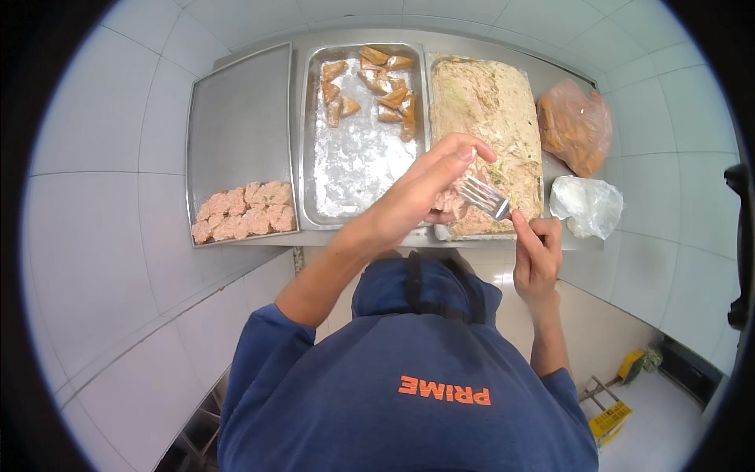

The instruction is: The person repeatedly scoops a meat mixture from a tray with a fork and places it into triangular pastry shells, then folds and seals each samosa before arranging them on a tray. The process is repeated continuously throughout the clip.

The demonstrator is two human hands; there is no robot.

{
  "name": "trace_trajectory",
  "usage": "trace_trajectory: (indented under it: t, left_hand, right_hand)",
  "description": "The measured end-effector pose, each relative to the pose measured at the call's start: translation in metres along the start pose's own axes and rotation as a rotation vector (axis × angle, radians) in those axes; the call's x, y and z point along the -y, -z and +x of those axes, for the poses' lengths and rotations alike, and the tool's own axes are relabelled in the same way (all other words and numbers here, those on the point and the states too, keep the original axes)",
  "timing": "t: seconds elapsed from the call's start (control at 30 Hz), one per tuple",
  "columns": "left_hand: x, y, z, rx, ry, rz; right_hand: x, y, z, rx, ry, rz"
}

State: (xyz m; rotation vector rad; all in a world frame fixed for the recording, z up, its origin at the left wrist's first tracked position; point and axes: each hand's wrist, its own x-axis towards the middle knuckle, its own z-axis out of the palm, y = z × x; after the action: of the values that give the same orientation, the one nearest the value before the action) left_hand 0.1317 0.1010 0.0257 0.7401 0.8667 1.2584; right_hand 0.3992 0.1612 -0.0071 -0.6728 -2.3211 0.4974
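Observation:
Cupped in my left hand (422,183) is a lump of pale pink minced filling (449,200); whatever it sits on is hidden by the fingers. My right hand (538,251) grips the handle of a metal fork (486,197), whose tines press against the filling. Both hands are over the near part of a tray heaped with the same kind of filling (486,112), flecked with green. To its left, a floured metal tray (360,171) holds several brown fried tofu triangles (392,97) at its far end.
A flat metal tray (240,118) at the left carries several filling-topped pieces (245,212) along its near edge. Right of the filling stand a plastic bag of brown pieces (575,127) and a clear bag with white contents (585,203). Tiled walls enclose the metal table. A yellow step (610,422) stands lower right.

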Motion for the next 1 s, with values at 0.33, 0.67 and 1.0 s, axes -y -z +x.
trace_trajectory:
  t: [0.33, 0.67, 1.0]
  left_hand:
    - [-0.015, 0.019, 0.014, 0.193, -0.034, 0.479]
    - [-0.029, 0.028, 0.004, 0.361, 0.058, 0.549]
    - [-0.012, 0.027, 0.004, 0.207, -0.031, 0.337]
  right_hand:
    - [-0.006, 0.029, 0.025, 0.122, 0.117, -0.026]
    - [-0.018, 0.044, 0.039, 0.186, 0.177, -0.017]
    - [-0.011, 0.036, 0.041, 0.174, 0.145, 0.018]
